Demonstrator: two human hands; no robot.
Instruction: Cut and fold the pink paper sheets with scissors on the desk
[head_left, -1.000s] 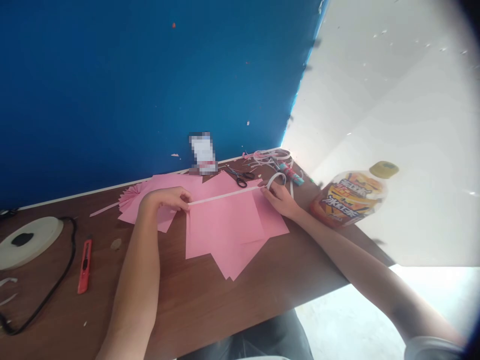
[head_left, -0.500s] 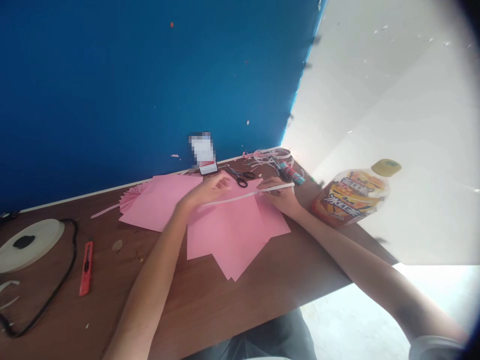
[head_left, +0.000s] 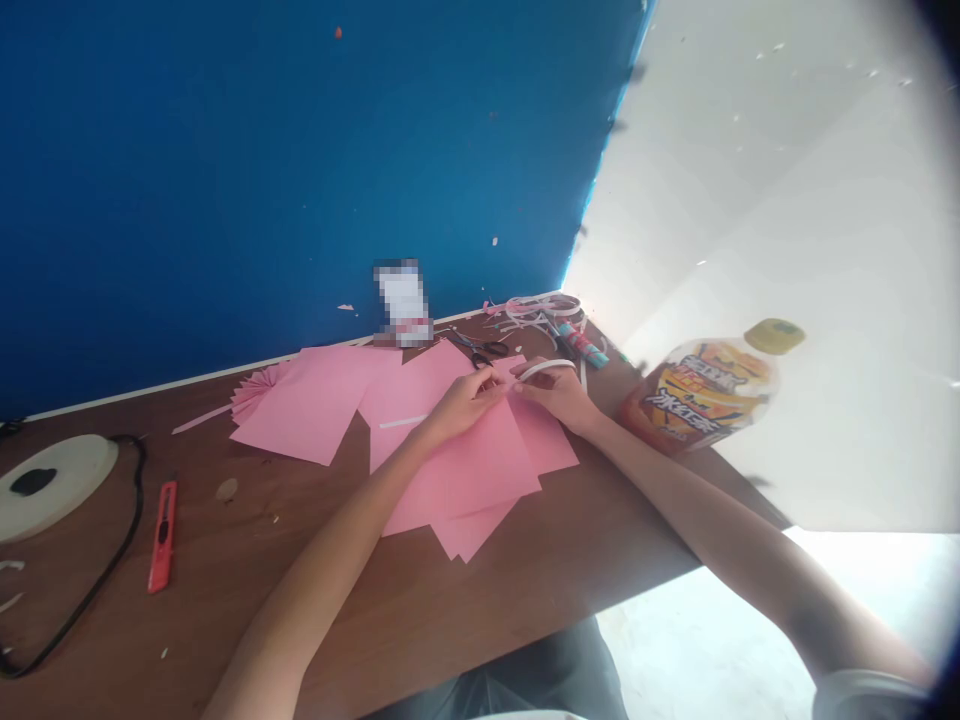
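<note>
- The left hand and right hand meet over the pink paper sheets on the table, fingertips nearly touching.
- The right hand's grip is pinched on a white paper strip, which curls in a loop above its fingers.
- The left hand's grip looks closed on the strip's other run; a loose end shows left of the sheets' middle, though the exact hold is hard to tell.
- To handle it well, I would keep both pinches light and close together, so the thin strip neither creases nor twists.
- Scissors lie just behind the sheets; a drink bottle lies to their right, a red utility knife well left.
</note>
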